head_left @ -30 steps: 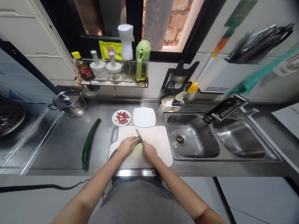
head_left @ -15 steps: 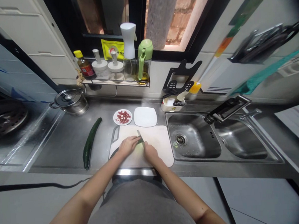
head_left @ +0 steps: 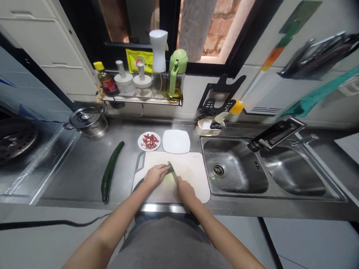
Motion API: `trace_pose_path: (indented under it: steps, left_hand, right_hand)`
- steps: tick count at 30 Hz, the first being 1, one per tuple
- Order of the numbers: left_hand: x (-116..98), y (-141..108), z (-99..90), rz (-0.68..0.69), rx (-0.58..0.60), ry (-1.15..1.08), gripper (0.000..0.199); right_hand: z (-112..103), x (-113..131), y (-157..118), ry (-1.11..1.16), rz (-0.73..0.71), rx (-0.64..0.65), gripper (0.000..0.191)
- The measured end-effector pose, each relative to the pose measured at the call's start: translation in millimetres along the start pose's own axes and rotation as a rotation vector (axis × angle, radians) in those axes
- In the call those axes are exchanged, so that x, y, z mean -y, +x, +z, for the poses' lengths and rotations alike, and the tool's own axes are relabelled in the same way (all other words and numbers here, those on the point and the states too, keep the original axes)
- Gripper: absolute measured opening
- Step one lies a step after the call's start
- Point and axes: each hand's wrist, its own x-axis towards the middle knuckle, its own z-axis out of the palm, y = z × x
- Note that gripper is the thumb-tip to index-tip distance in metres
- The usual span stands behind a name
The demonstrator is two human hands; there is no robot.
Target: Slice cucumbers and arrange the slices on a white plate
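Note:
My left hand (head_left: 156, 176) is closed over a dark green cucumber (head_left: 138, 185) that lies on the white cutting board (head_left: 195, 170). Most of that cucumber is hidden under the hand and wrist. In my right hand (head_left: 187, 191) is a knife (head_left: 173, 175), its blade against the cucumber's end, just beside the left fingertips. Pale green bits or juice show on the board under the blade. A second, whole cucumber (head_left: 111, 171) rests on the steel counter to the left of the board.
Behind the board stand a small plate of chopped red pieces (head_left: 143, 147) and a white square plate (head_left: 176, 142). To the right is a double sink (head_left: 235, 163); a lidded pot (head_left: 90, 122) stands back left. Bottles and jars fill a wall rack (head_left: 141, 100).
The knife and my right hand have drawn slightly toward me along the cucumber's end. My left hand keeps its hold. The whole view has shifted a little.

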Motion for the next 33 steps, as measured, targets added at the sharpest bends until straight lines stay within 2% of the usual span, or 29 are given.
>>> trace_pose_path:
  steps: [13,20,28,33]
  left_hand:
    - [-1,1,-1.8,-0.002,0.016,0.007,0.034]
    - [-2,1,-3.0,-0.01,0.032,0.015,0.034]
    - [-1,0,-1.5,0.004,0.024,0.033,0.034]
    - [-3,0,-1.4,0.007,0.018,0.039,0.034]
  right_hand:
    - [7,1,16,0.001,-0.033,-0.012,0.033]
    - [1,5,23,-0.01,-0.066,-0.033,0.036]
    - [-1,13,36,0.036,-0.044,-0.076,0.039]
    - [3,12,33,0.041,-0.028,-0.078,0.038]
